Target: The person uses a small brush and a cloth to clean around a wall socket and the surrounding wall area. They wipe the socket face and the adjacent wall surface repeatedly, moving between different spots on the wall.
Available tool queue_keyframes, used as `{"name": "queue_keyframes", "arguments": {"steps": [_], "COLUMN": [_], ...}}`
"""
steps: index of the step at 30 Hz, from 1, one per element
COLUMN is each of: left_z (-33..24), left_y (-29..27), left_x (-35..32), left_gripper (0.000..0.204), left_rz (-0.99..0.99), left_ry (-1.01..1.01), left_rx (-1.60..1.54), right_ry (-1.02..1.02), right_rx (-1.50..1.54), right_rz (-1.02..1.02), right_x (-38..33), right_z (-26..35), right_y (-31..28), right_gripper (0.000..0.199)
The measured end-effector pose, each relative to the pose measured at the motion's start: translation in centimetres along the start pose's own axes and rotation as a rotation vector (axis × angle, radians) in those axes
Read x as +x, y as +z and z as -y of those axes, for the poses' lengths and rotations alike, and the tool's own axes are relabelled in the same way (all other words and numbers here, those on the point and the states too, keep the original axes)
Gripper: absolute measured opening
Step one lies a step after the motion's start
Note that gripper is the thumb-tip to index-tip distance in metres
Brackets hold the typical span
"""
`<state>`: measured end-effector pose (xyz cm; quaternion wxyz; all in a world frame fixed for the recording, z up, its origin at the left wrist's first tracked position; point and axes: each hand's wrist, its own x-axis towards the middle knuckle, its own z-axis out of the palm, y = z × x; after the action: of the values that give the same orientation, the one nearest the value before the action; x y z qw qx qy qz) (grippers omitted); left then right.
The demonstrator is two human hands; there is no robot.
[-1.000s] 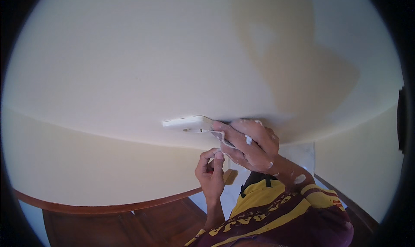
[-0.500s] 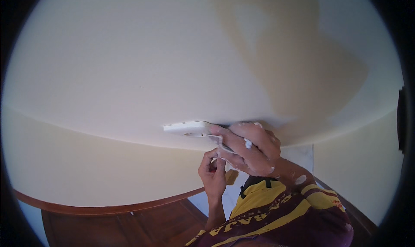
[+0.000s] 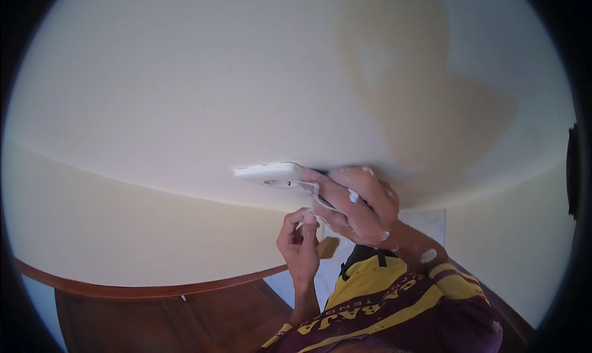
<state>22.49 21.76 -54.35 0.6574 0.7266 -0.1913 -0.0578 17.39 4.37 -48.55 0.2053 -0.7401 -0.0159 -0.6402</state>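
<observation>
A white wall socket plate (image 3: 268, 171) with a round outlet on its underside is fixed to the cream wall. Beside its right end is my right hand (image 3: 361, 208), closed, its fingers curled and its skin flecked with white paste. Along these fingers runs a thin white bent strip (image 3: 316, 192), one end close to the socket; whether it is a wire or a frame edge cannot be made out. Just below, my left hand (image 3: 300, 239) is closed in a pinch, thumb against forefinger. What sits between those fingertips is too small to name.
The cream wall (image 3: 185, 94) fills most of the view and carries my shadow at upper right. Brown wooden panelling (image 3: 135, 319) with a rounded edge lies at lower left. A dark object (image 3: 572, 171) shows at the far right rim.
My left hand has shifted slightly left, its thumb and forefinger still pinched. The right hand stays beside the socket. The whole view has tilted a little, and my shadow has changed shape.
</observation>
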Motion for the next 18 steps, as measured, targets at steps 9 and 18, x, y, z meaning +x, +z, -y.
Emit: {"name": "queue_keyframes", "arguments": {"steps": [9,18], "left_z": [2.3,3.3], "left_y": [0.0,2.2], "left_x": [-0.3,-1.6], "left_gripper": [0.025,0.037], "left_rz": [-0.065,-0.218], "left_ry": [0.041,0.155], "left_rx": [-0.061,-0.108], "right_ry": [0.014,0.063], "right_rx": [0.017,0.148], "right_rz": [0.017,0.313], "right_x": [-4.6,-13.1], "right_z": [-1.9,2.5], "right_y": [2.8,4.3], "right_gripper": [0.048,0.041]}}
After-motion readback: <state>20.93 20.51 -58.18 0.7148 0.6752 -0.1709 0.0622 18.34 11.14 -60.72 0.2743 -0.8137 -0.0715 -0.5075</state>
